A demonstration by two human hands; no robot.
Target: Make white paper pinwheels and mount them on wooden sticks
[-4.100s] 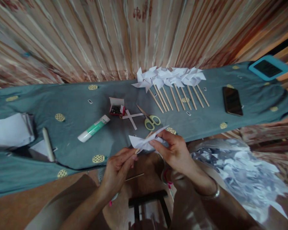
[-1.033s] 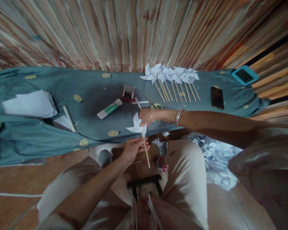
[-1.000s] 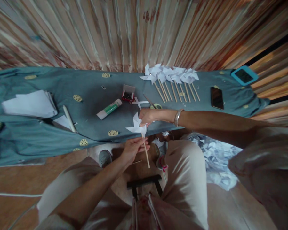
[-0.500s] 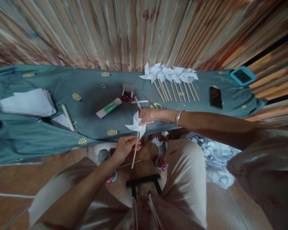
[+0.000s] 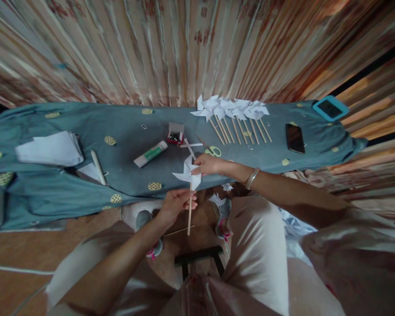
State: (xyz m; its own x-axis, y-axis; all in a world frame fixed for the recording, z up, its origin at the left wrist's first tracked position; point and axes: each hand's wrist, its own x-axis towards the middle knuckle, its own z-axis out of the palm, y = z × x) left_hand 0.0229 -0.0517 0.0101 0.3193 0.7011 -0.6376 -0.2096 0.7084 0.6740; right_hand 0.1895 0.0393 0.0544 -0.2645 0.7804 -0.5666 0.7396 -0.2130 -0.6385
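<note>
A white paper pinwheel (image 5: pixel 186 174) on a thin wooden stick (image 5: pixel 189 219) is held in front of the table's near edge. My left hand (image 5: pixel 176 205) is closed around the stick just below the paper blades. With the fingers of my right hand (image 5: pixel 210 165) I pinch the pinwheel's right side near its centre. Beyond my right hand lie scissors with pale green handles (image 5: pixel 213 151) and crossed white paper strips (image 5: pixel 190 146). A small open box of dark pins (image 5: pixel 175 134) stands behind the strips. Left of it rests a green and white glue stick (image 5: pixel 150 154).
Several finished-looking pinwheels (image 5: pixel 232 109) lie in a row at the back of the cloth-covered table (image 5: pixel 125 131). A phone (image 5: pixel 295 138) and a blue-framed device (image 5: pixel 331 108) are at right. Stacked paper (image 5: pixel 49 150) and a white pen-like tool (image 5: pixel 98 167) lie at left.
The stick in my left hand has turned closer to upright. My right hand still pinches the paper blades, a little lower. The whole view has shifted slightly.
</note>
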